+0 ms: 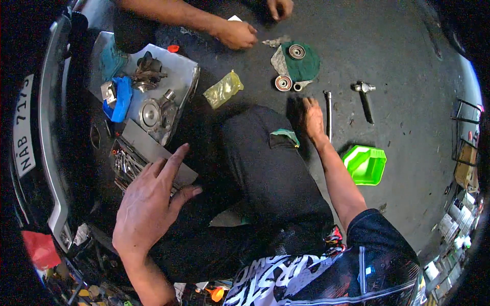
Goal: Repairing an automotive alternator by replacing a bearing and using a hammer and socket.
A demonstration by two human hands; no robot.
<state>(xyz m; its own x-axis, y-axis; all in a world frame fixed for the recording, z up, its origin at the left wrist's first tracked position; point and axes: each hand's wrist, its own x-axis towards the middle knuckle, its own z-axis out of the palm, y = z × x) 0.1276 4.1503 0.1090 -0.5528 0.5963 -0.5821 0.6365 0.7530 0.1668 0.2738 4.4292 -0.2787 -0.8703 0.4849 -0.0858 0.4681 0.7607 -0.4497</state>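
My left hand is raised over an open toolbox, thumb and fingers apart with nothing in them. Below it, metal sockets or bits lie in the toolbox. My right hand is down at the floor beside my bent knee, fingers stretched forward, holding nothing I can see. Just ahead of it are a round pulley and a small metal ring. Another pulley sits on a green cloth. A long-handled tool lies just to the right of that hand.
A hammer and a bright green tray are on the floor to the right. At the left, a clear bin holds greasy metal parts and a blue container. A yellowish plastic bag lies near a co-worker's hand.
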